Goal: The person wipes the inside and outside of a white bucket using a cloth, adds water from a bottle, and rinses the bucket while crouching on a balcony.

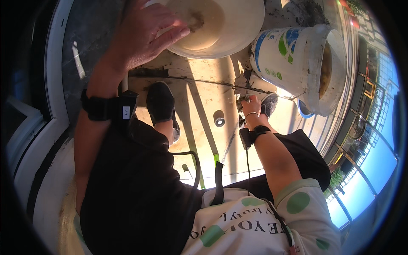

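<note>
My left hand [145,35] is over the left rim of a large pale basin [236,41]. Its thumb and bent fingers are slightly apart, with nothing seen between them. Cloudy brownish water [204,16] with a dark patch lies in the basin. Low by my right shoe [270,102], my right hand [251,106] is curled around a mottled grey clump [241,102]. Shade and the fingers hide most of that clump, so its kind is unclear. A band with a small black box [128,103] is on each wrist.
A white plastic bucket [283,57] with blue and green print lies tilted at the right, its dirty mouth facing right. A blue round edge [305,110] shows beneath it. My left shoe [160,100] and a small cylinder [219,118] are on the tiled floor. A white frame [57,63] borders the left.
</note>
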Demonstrator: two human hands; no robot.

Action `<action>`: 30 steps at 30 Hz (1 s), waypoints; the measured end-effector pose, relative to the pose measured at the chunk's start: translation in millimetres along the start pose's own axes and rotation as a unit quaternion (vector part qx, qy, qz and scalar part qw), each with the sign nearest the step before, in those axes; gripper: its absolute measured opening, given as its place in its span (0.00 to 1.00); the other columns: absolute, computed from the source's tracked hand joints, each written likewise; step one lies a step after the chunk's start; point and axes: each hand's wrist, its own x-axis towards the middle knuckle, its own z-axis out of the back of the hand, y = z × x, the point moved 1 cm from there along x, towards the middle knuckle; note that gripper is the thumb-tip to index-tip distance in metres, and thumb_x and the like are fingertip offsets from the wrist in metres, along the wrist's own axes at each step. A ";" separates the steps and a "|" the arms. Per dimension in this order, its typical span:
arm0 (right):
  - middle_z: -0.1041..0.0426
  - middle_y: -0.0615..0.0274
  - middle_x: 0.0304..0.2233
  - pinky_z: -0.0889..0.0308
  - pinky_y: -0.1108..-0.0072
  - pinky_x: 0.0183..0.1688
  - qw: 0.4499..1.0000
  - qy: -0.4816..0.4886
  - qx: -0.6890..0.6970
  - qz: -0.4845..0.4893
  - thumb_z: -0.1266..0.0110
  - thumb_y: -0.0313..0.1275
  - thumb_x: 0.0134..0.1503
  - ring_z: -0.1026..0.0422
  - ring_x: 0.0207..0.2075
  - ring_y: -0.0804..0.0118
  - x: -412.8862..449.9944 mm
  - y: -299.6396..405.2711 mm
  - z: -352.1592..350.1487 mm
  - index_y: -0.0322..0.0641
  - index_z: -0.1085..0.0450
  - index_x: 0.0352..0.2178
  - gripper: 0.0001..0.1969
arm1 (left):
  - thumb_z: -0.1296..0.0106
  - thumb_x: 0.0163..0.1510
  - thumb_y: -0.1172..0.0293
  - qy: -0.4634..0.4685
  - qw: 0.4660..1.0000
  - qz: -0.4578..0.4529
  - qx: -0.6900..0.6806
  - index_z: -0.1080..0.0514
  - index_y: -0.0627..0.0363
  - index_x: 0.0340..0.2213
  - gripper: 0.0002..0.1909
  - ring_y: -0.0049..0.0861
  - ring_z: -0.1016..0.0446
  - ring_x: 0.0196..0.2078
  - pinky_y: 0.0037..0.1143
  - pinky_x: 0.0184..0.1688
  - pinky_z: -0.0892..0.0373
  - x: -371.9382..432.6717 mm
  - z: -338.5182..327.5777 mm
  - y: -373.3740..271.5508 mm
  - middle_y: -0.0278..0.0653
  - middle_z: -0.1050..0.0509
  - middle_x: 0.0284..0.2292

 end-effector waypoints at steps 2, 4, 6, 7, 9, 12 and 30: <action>0.27 0.58 0.32 0.33 0.71 0.38 0.979 0.024 0.178 0.097 0.39 0.34 0.46 0.27 0.33 0.62 13.7 0.2 -0.9 0.40 0.29 0.36 0.15 | 0.41 0.50 0.66 0.034 0.998 -0.001 -0.049 0.23 0.55 0.34 0.09 0.31 0.29 0.49 0.42 0.64 0.50 12.8 7.3 -23.5 0.39 0.24 0.35; 0.29 0.64 0.30 0.34 0.81 0.34 0.933 0.073 0.297 0.189 0.46 0.25 0.51 0.31 0.29 0.74 -26.1 63.4 23.9 0.36 0.30 0.36 0.09 | 0.41 0.49 0.69 0.053 0.998 0.015 -0.011 0.23 0.54 0.33 0.08 0.31 0.28 0.46 0.40 0.64 0.49 -8.9 1.6 -15.0 0.38 0.24 0.33; 0.30 0.67 0.29 0.35 0.83 0.33 0.900 0.095 0.369 0.211 0.48 0.23 0.52 0.33 0.28 0.78 -47.5 103.8 41.7 0.35 0.31 0.35 0.08 | 0.41 0.48 0.72 0.060 0.998 0.015 0.028 0.23 0.53 0.32 0.07 0.32 0.27 0.44 0.39 0.64 0.48 -12.6 -1.7 -10.4 0.38 0.24 0.31; 0.30 0.68 0.29 0.35 0.84 0.34 0.869 0.141 0.438 0.180 0.49 0.23 0.53 0.33 0.29 0.79 -58.4 121.0 50.0 0.34 0.31 0.35 0.07 | 0.40 0.47 0.73 0.075 0.997 0.027 0.014 0.23 0.52 0.30 0.06 0.31 0.26 0.41 0.36 0.61 0.45 -11.3 -4.3 -9.1 0.36 0.23 0.30; 0.31 0.70 0.28 0.36 0.84 0.35 0.831 0.181 0.506 0.147 0.50 0.23 0.54 0.34 0.30 0.80 -74.7 149.7 65.3 0.34 0.31 0.35 0.06 | 0.40 0.46 0.74 0.089 0.995 0.033 -0.001 0.23 0.51 0.29 0.05 0.30 0.25 0.38 0.33 0.58 0.41 -6.3 -13.5 -12.0 0.35 0.23 0.29; 0.30 0.68 0.30 0.36 0.84 0.39 0.713 0.229 0.649 0.133 0.49 0.24 0.56 0.33 0.32 0.79 -99.9 191.4 76.2 0.34 0.32 0.36 0.06 | 0.39 0.44 0.73 0.011 0.999 -0.020 -0.049 0.23 0.51 0.27 0.05 0.28 0.26 0.32 0.29 0.39 0.38 2.9 -28.5 -27.1 0.32 0.23 0.26; 0.30 0.64 0.25 0.34 0.82 0.30 0.798 0.006 0.597 0.081 0.40 0.27 0.44 0.33 0.25 0.75 -90.0 222.8 67.7 0.31 0.33 0.29 0.12 | 0.42 0.43 0.80 -0.022 0.998 -0.021 -0.051 0.25 0.53 0.29 0.09 0.28 0.29 0.33 0.28 0.41 0.41 15.4 -49.7 -49.7 0.32 0.28 0.25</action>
